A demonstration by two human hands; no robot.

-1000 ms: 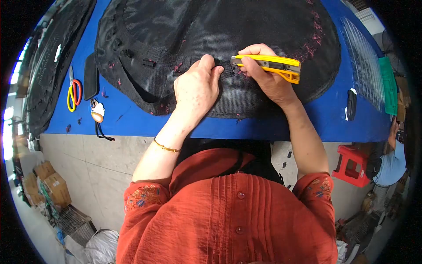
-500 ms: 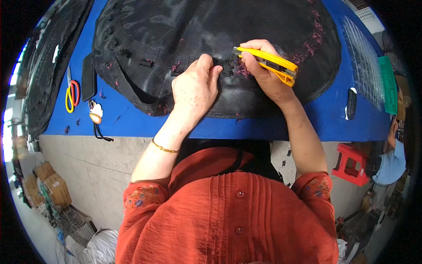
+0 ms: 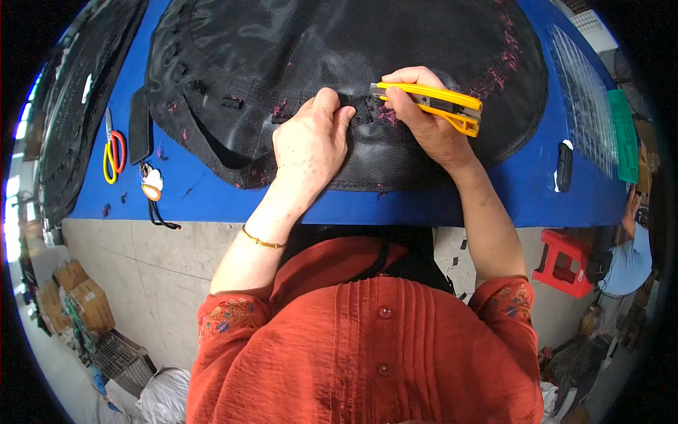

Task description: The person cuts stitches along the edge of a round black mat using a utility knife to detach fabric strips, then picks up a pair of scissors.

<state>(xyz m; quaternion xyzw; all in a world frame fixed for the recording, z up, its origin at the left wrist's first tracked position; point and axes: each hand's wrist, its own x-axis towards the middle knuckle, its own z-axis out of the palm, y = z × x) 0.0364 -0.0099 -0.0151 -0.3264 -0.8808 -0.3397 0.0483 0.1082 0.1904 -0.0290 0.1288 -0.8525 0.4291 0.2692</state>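
A large black mesh fabric piece (image 3: 282, 42) with a rounded outline lies across the blue table. My left hand (image 3: 311, 138) is closed, its fingers pinching a black strap (image 3: 361, 109) on the fabric. In my right hand (image 3: 431, 131) is a yellow utility knife (image 3: 445, 104), its short blade pointing left, close to the strap's right end. Pink thread scraps (image 3: 498, 74) cling to the fabric along a curved line at the right, with more beside the blade. Whether the blade touches the strap, I cannot tell.
Scissors (image 3: 113, 155) with red and yellow handles lie at the table's left, beside a black case (image 3: 141, 127) and a keychain (image 3: 151, 184). A small black item (image 3: 563, 166) and a green tray (image 3: 623, 134) are on the right. A red stool (image 3: 563, 263) and another person (image 3: 628, 265) are beyond.
The knife has turned slightly flatter, and its tip has shifted a little left and down. My left hand and the fabric have moved very slightly left.
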